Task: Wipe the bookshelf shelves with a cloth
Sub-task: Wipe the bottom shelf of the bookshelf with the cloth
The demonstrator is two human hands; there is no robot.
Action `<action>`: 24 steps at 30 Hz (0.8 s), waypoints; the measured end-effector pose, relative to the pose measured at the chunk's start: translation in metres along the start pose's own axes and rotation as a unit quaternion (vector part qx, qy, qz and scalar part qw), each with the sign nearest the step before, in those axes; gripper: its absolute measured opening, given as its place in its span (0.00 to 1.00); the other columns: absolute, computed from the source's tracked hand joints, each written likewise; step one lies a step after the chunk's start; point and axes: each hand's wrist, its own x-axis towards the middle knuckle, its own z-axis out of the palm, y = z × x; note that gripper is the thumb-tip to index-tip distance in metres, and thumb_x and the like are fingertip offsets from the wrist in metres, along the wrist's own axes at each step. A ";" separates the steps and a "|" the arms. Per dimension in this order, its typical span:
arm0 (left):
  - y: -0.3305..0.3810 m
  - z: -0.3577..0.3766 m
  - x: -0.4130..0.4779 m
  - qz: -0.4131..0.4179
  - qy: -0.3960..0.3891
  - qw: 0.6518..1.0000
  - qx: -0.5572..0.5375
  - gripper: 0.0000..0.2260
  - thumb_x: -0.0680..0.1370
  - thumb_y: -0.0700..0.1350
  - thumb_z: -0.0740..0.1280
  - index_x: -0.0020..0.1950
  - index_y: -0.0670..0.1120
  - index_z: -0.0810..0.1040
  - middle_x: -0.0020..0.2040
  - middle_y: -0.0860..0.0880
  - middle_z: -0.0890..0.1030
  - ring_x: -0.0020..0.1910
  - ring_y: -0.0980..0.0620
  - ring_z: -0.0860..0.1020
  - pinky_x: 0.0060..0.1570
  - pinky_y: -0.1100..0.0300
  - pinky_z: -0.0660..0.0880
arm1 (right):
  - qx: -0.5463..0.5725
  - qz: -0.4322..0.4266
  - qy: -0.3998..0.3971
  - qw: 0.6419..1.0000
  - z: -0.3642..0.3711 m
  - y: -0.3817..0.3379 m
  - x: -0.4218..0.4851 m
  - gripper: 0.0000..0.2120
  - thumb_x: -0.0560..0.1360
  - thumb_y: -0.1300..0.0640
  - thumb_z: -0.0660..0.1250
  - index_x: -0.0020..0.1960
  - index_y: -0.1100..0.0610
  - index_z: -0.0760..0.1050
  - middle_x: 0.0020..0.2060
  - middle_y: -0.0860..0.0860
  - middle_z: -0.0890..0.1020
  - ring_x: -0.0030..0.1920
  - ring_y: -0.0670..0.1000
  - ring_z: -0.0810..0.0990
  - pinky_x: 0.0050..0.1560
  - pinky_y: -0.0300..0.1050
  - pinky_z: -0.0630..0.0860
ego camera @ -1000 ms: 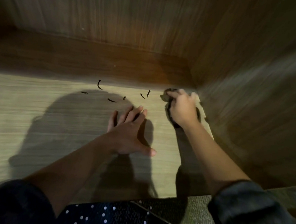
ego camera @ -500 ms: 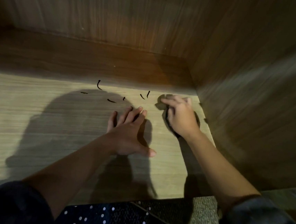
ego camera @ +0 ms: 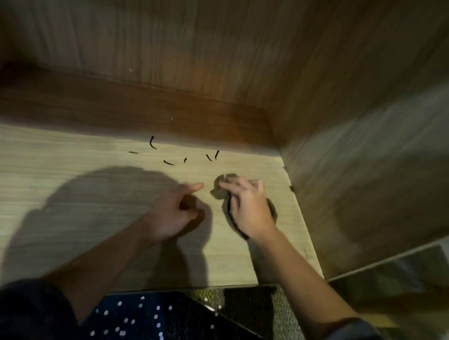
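A light wooden shelf board fills the view, closed in by a back panel and a right side wall. My right hand grips a small bunched cloth and holds it down on the shelf near the right wall. Only the cloth's front lump and a dark edge under the palm show. My left hand rests on the board just left of it, index finger pointing forward and the other fingers curled under, holding nothing.
Several small dark curved bits lie on the shelf ahead of both hands, near the shadowed back strip. Below the shelf's front edge I see dark dotted fabric and a mesh-like surface.
My left hand went from lying flat with fingers spread to curled with one finger pointing. My right hand slid the cloth back toward me and slightly left, away from the back corner.
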 end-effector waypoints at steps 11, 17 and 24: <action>-0.011 0.019 -0.059 0.025 0.024 0.990 0.140 0.23 0.77 0.37 0.62 0.72 0.46 0.67 0.74 0.48 0.63 0.72 0.52 0.60 0.66 0.68 0.52 | 0.057 0.063 0.018 0.996 -0.063 -0.008 -0.117 0.21 0.72 0.72 0.58 0.61 0.57 0.76 0.57 0.49 0.78 0.59 0.51 0.74 0.58 0.27 0.58; -0.007 0.043 -0.063 -0.012 0.007 0.978 0.208 0.25 0.78 0.50 0.64 0.74 0.51 0.61 0.77 0.52 0.53 0.76 0.50 0.46 0.73 0.49 0.43 | -0.108 0.235 0.021 0.966 -0.039 0.006 -0.100 0.21 0.79 0.54 0.54 0.72 0.55 0.63 0.70 0.55 0.65 0.67 0.58 0.63 0.67 0.50 0.55; -0.010 0.046 -0.050 -0.024 0.023 0.981 0.190 0.23 0.78 0.47 0.63 0.73 0.50 0.64 0.75 0.50 0.58 0.75 0.48 0.50 0.72 0.44 0.49 | 0.041 0.049 0.015 0.998 -0.026 -0.054 -0.137 0.22 0.75 0.69 0.59 0.66 0.55 0.72 0.64 0.51 0.74 0.61 0.56 0.68 0.63 0.39 0.60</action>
